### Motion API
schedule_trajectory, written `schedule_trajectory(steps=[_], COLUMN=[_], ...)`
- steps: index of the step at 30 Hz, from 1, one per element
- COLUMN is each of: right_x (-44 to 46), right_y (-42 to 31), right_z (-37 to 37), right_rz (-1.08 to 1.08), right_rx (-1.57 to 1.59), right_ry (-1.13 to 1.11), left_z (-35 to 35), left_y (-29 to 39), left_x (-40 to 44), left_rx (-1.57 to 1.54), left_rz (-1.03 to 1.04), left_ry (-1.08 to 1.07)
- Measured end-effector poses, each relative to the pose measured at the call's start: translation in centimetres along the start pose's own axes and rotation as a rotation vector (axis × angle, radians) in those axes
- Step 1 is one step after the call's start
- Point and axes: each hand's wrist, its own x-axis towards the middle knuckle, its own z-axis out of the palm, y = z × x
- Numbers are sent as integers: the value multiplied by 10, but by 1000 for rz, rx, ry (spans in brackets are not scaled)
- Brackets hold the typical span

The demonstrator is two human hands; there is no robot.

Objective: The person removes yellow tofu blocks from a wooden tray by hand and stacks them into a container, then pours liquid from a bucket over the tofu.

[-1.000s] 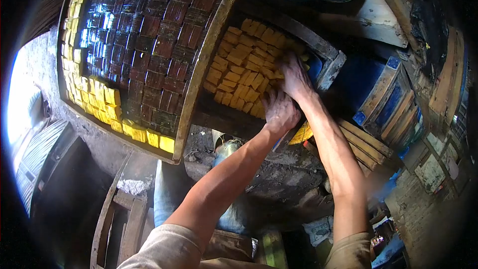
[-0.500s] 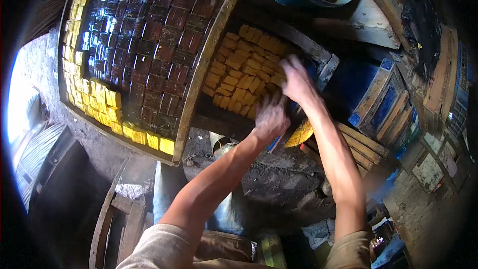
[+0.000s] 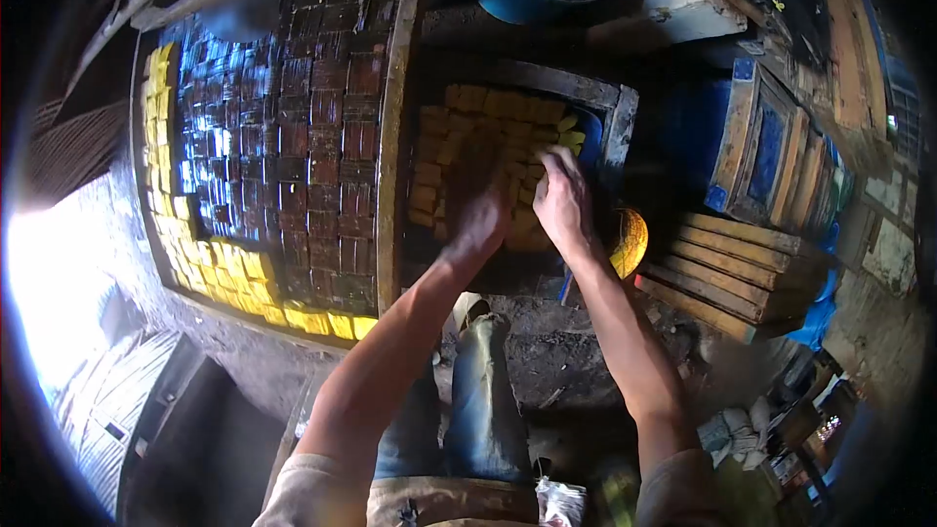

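Note:
Many small yellow blocks that look like tofu point(image 3: 478, 102) lie in close rows in a wood-framed tray point(image 3: 571, 86), mostly in shadow. Over the middle of these blocks is my left hand point(image 3: 478, 220), its fingers dark and smeared by motion. My right hand point(image 3: 564, 197) is just beside it, over the tray's right part, fingers bent and drawn together; what is between them, if anything, is hidden. To the left, a woven dark mat point(image 3: 322, 137) in a wooden frame carries more yellow tofu blocks point(image 3: 229, 273) along its left and near edges.
A blue tub point(image 3: 532, 5) stands behind the tray. Stacked wooden frames point(image 3: 722, 268) sit at the right, with another blue-cornered frame point(image 3: 737, 137) leaning behind. A round yellow object point(image 3: 630, 242) lies right of my right wrist. The mat's wooden edge point(image 3: 392, 137) borders the tray.
The view has shifted and turned. My left hand has moved left and farther over the tofu blocks. My right hand has come nearer, off the tray's right edge, and yellow blocks show there now.

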Motion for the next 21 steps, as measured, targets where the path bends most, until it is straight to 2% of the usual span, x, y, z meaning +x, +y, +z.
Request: schedule_trajectory(steps=[1, 2, 3, 4, 5, 8, 10, 13, 16, 18, 19, 20, 21], right_x=[-1, -1, -5, -9, -16, -28, -26, -22, -24, -27, -35, -52, -80], right_y=[-5, -4, 1, 5, 10, 39, 34, 24, 16, 17, 3, 5, 11], right_z=[4, 9, 17, 25, 31, 46, 47, 41, 30, 13, -21, -44, -66], right_rz=[10, 12, -66, -144, -132, -159, -118, -25, 3, -62, -131, -93, 25], right_rx=[-29, -31, -244, -456, -511, -483, -436, -409, -258, -51, 264, 261, 428], right_ry=[-7, 5, 4, 5, -63, -123, -117, -69, -91, -56, 96, 187, 329], left_z=[6, 12, 18, 21, 23, 27, 25, 18, 7, 10, 15, 23, 24], left_y=[-1, -2, -4, -8, -11, -23, -29, -25, -23, -20, -28, -41, -38], left_x=[6, 12, 13, 13, 14, 14, 14, 22, 22, 21, 21, 17, 11], left_rx=[0, 55, 110, 113, 145, 251, 327, 329, 398, 439, 443, 495, 516], left_rz=[12, 150, 283, 293, 347, 430, 465, 379, 435, 331, 340, 351, 371], left_ry=[-1, 34, 64, 62, 67, 43, 17, 22, -76, -128, -134, -169, -199])
